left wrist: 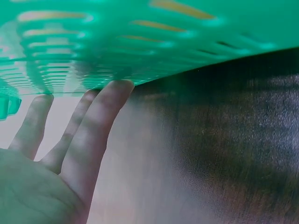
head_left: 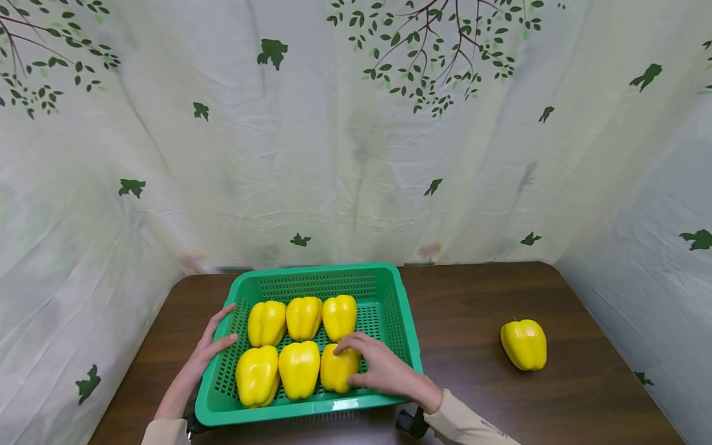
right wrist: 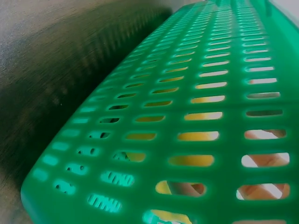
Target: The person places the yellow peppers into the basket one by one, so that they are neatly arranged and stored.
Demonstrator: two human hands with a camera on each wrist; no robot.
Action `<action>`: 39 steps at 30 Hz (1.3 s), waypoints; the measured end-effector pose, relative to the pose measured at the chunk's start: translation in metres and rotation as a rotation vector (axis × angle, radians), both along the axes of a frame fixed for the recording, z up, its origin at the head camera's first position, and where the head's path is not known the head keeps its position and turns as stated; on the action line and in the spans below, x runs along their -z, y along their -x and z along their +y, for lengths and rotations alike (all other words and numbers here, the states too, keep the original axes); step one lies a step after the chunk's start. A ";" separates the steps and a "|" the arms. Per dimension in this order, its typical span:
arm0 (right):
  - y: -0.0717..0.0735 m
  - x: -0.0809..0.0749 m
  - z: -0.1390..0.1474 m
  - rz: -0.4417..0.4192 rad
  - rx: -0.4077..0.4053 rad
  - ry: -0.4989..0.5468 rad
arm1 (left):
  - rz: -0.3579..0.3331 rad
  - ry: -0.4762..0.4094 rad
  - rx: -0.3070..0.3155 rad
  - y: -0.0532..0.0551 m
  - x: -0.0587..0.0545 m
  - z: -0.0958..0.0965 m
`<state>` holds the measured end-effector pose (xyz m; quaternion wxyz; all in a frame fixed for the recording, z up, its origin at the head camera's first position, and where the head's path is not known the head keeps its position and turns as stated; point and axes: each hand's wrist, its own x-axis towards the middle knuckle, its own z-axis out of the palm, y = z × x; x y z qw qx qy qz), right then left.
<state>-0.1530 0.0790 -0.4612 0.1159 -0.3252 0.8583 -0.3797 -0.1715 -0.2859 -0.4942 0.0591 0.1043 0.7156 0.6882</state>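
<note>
A green plastic basket [head_left: 416,355] with slotted walls holds yellow bell peppers [head_left: 300,369] in two rows of three. My right hand [head_left: 384,369] reaches over the near rim and grips the bell pepper [head_left: 337,369] at the right of the near row, thumb on its near side and fingers over its top. My left hand [head_left: 207,349] rests at the basket's left side, thumb and a finger over the rim. In the left wrist view, straight fingers [left wrist: 96,126] touch the outer wall. The right wrist view shows the near wall [right wrist: 224,154], with the right hand partly visible through its slots.
One more yellow bell pepper [head_left: 524,345] lies on the brown wooden table [head_left: 467,309], well to the right of the basket. A pale curtain [head_left: 356,154] with printed leaves hangs behind and along both sides of the table.
</note>
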 end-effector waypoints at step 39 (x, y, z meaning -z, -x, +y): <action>0.006 -0.030 0.062 -0.032 0.134 0.239 | 0.024 0.011 -0.003 0.000 0.000 -0.001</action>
